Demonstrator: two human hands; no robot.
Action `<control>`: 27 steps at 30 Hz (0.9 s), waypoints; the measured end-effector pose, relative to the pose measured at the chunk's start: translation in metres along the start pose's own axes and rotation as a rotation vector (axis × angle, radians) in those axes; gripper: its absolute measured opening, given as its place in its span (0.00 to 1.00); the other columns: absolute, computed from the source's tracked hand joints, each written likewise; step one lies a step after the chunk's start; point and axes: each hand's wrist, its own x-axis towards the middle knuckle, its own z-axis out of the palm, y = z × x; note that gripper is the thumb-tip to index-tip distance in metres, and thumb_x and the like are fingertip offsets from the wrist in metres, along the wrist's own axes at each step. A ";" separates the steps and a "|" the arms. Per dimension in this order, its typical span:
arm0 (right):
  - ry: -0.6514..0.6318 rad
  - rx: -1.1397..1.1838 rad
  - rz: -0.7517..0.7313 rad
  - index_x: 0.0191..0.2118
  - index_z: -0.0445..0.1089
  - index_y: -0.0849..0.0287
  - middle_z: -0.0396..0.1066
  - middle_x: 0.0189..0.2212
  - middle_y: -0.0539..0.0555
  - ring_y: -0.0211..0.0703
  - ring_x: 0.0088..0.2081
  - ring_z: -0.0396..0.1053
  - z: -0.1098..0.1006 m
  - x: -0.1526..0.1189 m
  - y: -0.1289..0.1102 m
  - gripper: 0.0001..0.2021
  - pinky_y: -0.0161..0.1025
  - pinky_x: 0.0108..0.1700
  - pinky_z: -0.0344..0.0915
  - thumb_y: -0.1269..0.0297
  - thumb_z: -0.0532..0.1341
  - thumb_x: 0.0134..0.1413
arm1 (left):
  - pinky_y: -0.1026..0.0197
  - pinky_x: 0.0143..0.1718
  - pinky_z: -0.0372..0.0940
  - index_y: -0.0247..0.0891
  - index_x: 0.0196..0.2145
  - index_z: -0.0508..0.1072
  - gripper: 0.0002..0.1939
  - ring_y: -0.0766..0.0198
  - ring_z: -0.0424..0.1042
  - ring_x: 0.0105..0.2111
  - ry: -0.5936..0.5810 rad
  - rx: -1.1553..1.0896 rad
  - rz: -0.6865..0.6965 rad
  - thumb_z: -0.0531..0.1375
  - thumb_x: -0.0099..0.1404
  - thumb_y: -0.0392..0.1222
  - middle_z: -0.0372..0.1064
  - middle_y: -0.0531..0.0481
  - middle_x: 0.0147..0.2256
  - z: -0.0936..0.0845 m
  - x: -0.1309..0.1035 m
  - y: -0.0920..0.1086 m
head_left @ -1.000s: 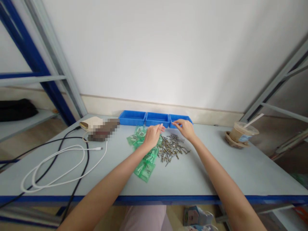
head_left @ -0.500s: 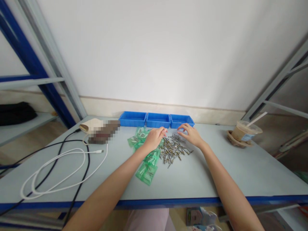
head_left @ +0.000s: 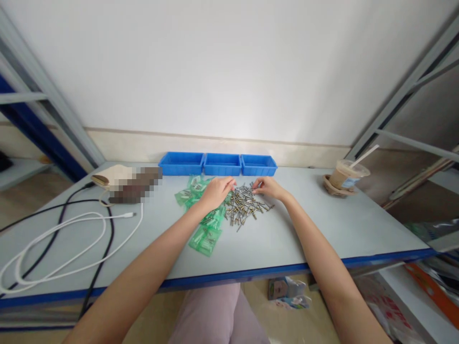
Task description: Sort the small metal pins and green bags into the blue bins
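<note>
A loose pile of thin metal fasteners (head_left: pixel 245 206), grey with brass-coloured parts, lies mid-table; their exact kind is too small to tell. My left hand (head_left: pixel 218 191) is over the pile's left edge and the green bags, its fingers pressed together; what they hold, if anything, is hidden. At the far right edge of the pile, my right hand (head_left: pixel 268 188) has thumb and forefinger closed in on the fasteners. Several green plastic bags (head_left: pixel 206 240) with small pale and metal parts inside lie left of the pile, partly under my left hand and forearm.
Three blue bins stand along the wall: a left bin (head_left: pixel 182 168), a middle bin (head_left: pixel 222 169) and a right bin (head_left: pixel 258 169). A white cable (head_left: pixel 68 282) and a black cable (head_left: pixel 112 234) loop at left. An iced drink cup (head_left: pixel 346 177) in a cardboard holder stands at right.
My right hand's fingers have come down and closed in on the pile's edge; before, they were spread above it. My left hand stays closed beside the pile. The whole view has shifted.
</note>
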 end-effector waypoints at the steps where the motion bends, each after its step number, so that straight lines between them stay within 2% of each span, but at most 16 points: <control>1: 0.007 0.010 0.005 0.28 0.72 0.62 0.73 0.28 0.51 0.36 0.29 0.67 0.000 0.000 -0.001 0.06 0.32 0.32 0.61 0.68 0.66 0.39 | 0.63 0.37 0.59 0.38 0.32 0.69 0.13 0.62 0.70 0.32 -0.004 0.005 0.001 0.46 0.66 0.40 0.72 0.52 0.28 0.000 0.000 0.000; 8: 0.007 0.134 0.066 0.27 0.73 0.63 0.73 0.23 0.51 0.36 0.25 0.68 0.004 0.003 0.002 0.06 0.31 0.28 0.62 0.69 0.66 0.36 | 0.62 0.35 0.60 0.38 0.30 0.69 0.13 0.61 0.71 0.32 -0.029 0.032 -0.008 0.47 0.66 0.40 0.72 0.51 0.29 -0.002 -0.001 0.001; 15: 0.168 0.103 0.033 0.23 0.73 0.62 0.73 0.23 0.52 0.37 0.26 0.67 0.004 0.006 -0.001 0.02 0.33 0.31 0.60 0.70 0.64 0.38 | 0.62 0.35 0.60 0.38 0.30 0.70 0.14 0.62 0.71 0.32 -0.056 0.054 -0.004 0.47 0.67 0.41 0.72 0.51 0.29 -0.002 -0.001 0.002; 18: 0.267 0.142 -0.050 0.25 0.73 0.61 0.73 0.24 0.51 0.35 0.26 0.65 0.001 0.005 -0.013 0.05 0.33 0.31 0.59 0.65 0.64 0.41 | 0.61 0.38 0.59 0.38 0.39 0.69 0.11 0.62 0.70 0.34 -0.001 0.121 0.032 0.49 0.66 0.43 0.72 0.51 0.33 -0.002 -0.002 0.005; 21: 0.238 0.243 -0.147 0.28 0.72 0.61 0.72 0.26 0.51 0.35 0.26 0.64 0.003 0.003 -0.027 0.08 0.32 0.30 0.58 0.61 0.63 0.44 | 0.58 0.43 0.57 0.38 0.48 0.63 0.15 0.61 0.68 0.38 0.070 0.255 0.141 0.53 0.65 0.44 0.70 0.49 0.39 -0.002 -0.003 0.010; 24: 0.158 0.291 -0.207 0.28 0.72 0.61 0.72 0.26 0.50 0.35 0.27 0.64 0.008 0.002 -0.039 0.09 0.32 0.31 0.58 0.60 0.62 0.46 | 0.57 0.43 0.54 0.38 0.41 0.68 0.10 0.61 0.67 0.37 0.077 0.402 0.232 0.51 0.66 0.42 0.71 0.49 0.35 -0.003 -0.004 0.014; 27: 0.130 0.330 -0.213 0.30 0.72 0.62 0.72 0.26 0.50 0.35 0.28 0.64 0.011 0.000 -0.046 0.10 0.33 0.31 0.58 0.59 0.60 0.48 | 0.56 0.43 0.53 0.38 0.33 0.71 0.13 0.61 0.66 0.33 0.096 0.463 0.232 0.49 0.67 0.42 0.71 0.49 0.31 -0.005 -0.004 0.017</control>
